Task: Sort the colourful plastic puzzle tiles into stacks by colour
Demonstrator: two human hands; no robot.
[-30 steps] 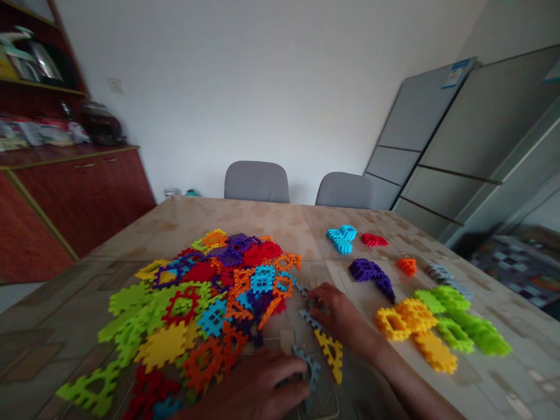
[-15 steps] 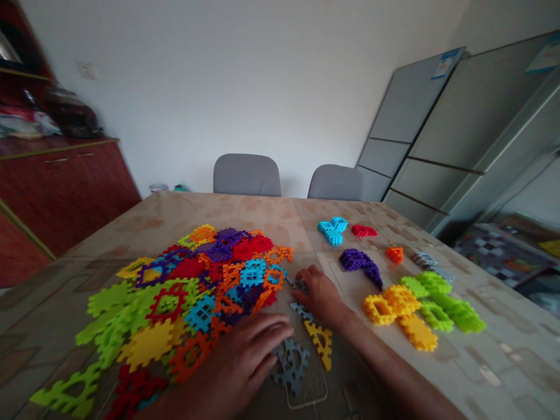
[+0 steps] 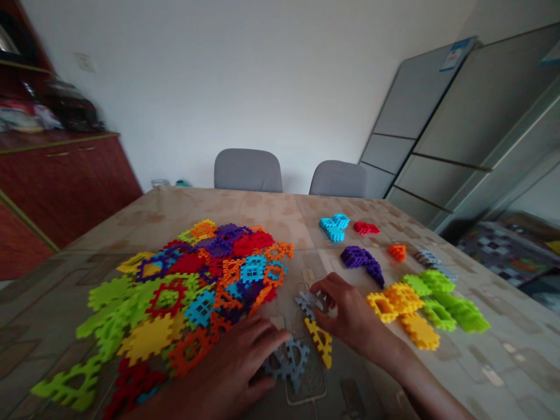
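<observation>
My right hand [image 3: 343,309] hovers by the grey toothed building pieces [image 3: 308,303], thumb and index finger apart and curved at their right edge; whether the fingertips touch them I cannot tell. Just below lies a yellow triangular toothed piece [image 3: 321,344]. My left hand [image 3: 245,364] is low over the near side of the mixed pile, its fingers stretched out and holding nothing visible. Close to its thumb is a grey triangular toothed piece [image 3: 297,359], partly covered by the hand.
A heap of mixed pieces [image 3: 188,268] spreads over the table's left half. Sorted stacks stand at the right: light blue [image 3: 335,227], red [image 3: 366,227], purple [image 3: 361,259], orange [image 3: 396,252], yellow [image 3: 402,297], green [image 3: 459,309] and grey [image 3: 426,256]. Two grey chairs [image 3: 248,169] stand behind.
My right hand has moved towards me and a little right, its fingers now further apart. The far grey piece has come nearer, beside the other grey one. My left hand stays almost in place.
</observation>
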